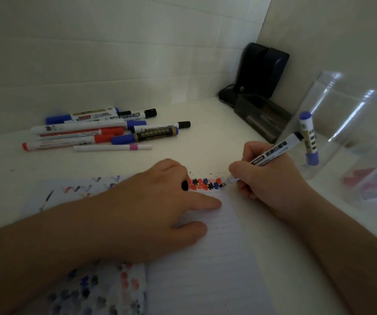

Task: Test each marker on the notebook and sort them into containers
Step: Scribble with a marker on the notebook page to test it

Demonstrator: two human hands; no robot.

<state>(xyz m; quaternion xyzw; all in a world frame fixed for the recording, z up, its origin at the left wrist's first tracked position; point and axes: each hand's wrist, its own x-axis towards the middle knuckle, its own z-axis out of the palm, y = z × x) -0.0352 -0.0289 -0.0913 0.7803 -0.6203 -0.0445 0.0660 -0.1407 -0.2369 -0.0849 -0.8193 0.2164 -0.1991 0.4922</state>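
My right hand point(264, 178) grips an uncapped black-and-white marker point(273, 153), its tip touching the top edge of the lined notebook point(205, 258) beside a row of red, black and blue blots point(205, 184). My left hand point(155, 201) lies flat on the page, with a black cap point(184, 185) pinched in its fingers. A pile of several blue, red and black markers point(105, 130) lies on the table at the back left. A blue-capped marker point(309, 138) stands in a clear container point(332, 114) on the right.
A second clear container point(373, 169) with something red in it stands at the far right. A dark device with a cable point(260, 71) and a dark tray point(262, 117) fill the back corner. White walls close in behind and to the right.
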